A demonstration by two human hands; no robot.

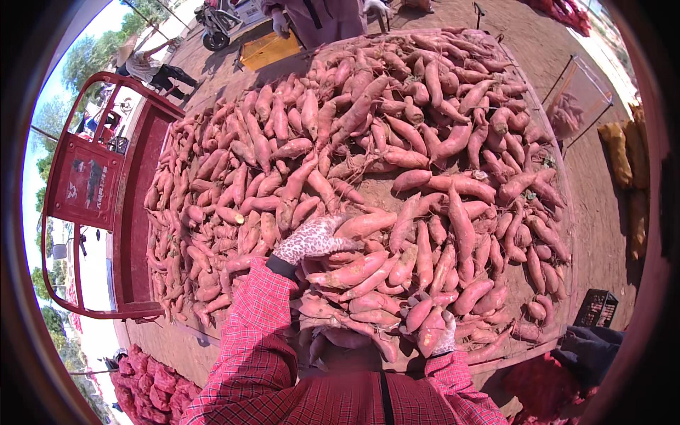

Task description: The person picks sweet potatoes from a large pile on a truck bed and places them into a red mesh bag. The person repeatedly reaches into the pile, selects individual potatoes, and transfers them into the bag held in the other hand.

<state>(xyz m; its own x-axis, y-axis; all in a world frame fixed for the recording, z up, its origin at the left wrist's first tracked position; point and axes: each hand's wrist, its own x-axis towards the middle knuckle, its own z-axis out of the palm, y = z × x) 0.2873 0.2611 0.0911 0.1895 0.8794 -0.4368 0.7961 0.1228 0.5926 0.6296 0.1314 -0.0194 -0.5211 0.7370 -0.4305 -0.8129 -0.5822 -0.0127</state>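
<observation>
Sweet potatoes (313, 114) with red skins and thin roots cover a large flat cart bed before me. My left hand (311, 239), in a spotted glove, reaches over the pile with its fingers on a sweet potato (365, 225). At the near edge, my right hand (445, 334), in a matching glove, grips a sweet potato (431, 331); a smaller one (418, 314) lies against it. Between my hands is a heap of sweet potatoes (348, 270), its lower part close to my body.
The red metal cart frame (133, 202) rises at left. A person (332, 21) in white gloves stands across the pile, beside a yellow crate (270, 49). Filled red net sacks (154, 385) lie lower left; a black crate (596, 309) and yellow sacks (616, 154) are at right.
</observation>
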